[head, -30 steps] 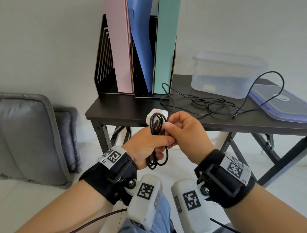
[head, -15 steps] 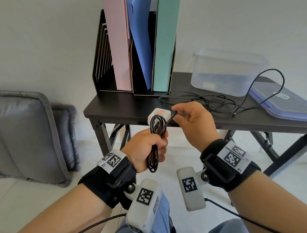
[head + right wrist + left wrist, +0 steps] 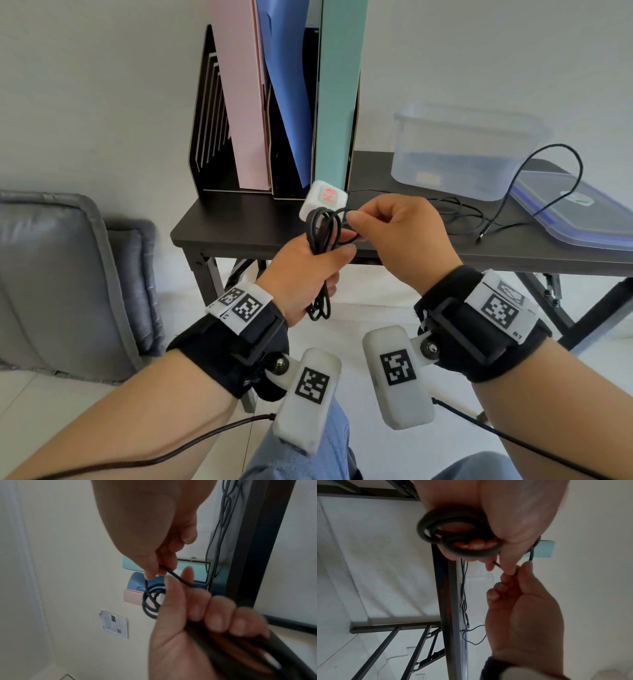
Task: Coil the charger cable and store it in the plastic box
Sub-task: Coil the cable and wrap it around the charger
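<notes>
My left hand [image 3: 308, 270] grips a bundle of black cable loops [image 3: 323, 236] in front of the table edge, with the white charger plug [image 3: 323, 198] sticking up above the fist. The loops hang below the palm in the left wrist view, cable coil [image 3: 453, 539]. My right hand [image 3: 394, 233] pinches the cable strand [image 3: 175, 576] right beside the top of the bundle. The loose rest of the cable [image 3: 455, 212] lies tangled on the table and arcs up over the lid. The clear plastic box [image 3: 469, 150] stands open at the back right.
A black file rack [image 3: 212, 137] with pink, blue and green folders stands at the table's back left. The box's lid [image 3: 575, 216] lies flat at the right edge of the dark table [image 3: 239, 219]. A grey cushion [image 3: 61, 274] leans at the left on the floor.
Both hands rose toward the table top. My right hand pulled away to the right with the strand, then came back to the top of the bundle, laying another loop.
</notes>
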